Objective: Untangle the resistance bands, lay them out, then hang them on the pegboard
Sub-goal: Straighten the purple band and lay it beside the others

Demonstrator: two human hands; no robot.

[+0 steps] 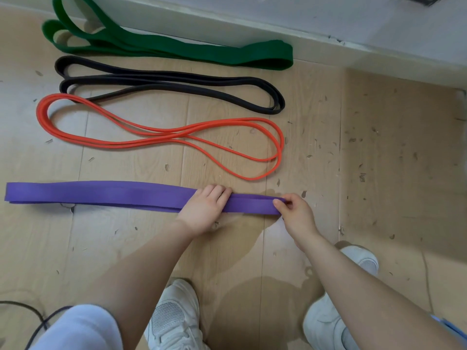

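I'm looking straight down at a pale wood-plank floor (pixel 316 117), its boards flecked with small dark scuffs and chips, and I take the purple band (pixel 101 194) as my landmark. It lies flat and folded in a long strip across the boards. My left hand (pixel 206 210) rests on top of it with the fingers laid flat, pressing it against the floor. My right hand (pixel 294 213) sits at the band's right end, thumb and forefinger pinching the folded tip. The two hands are near each other but not touching.

Beyond the purple band, farther from me, lies the orange band (pixel 161 133), thin and doubled into a loose figure-eight. Past that is the black band (pixel 171 83), doubled into a long narrow loop, and farthest of all the green band (pixel 192 50), wide and doubled, its left loops running up out of view. The four bands lie roughly parallel and apart from one another, except that the orange loop's upper left edge touches or overlaps the black one.

Behind the green band a white baseboard (pixel 252 34) meets the floor along a white wall. On my side of the purple band I see my white sneakers (pixel 174 317), with a dark cord (pixel 38 317) to the left of them.
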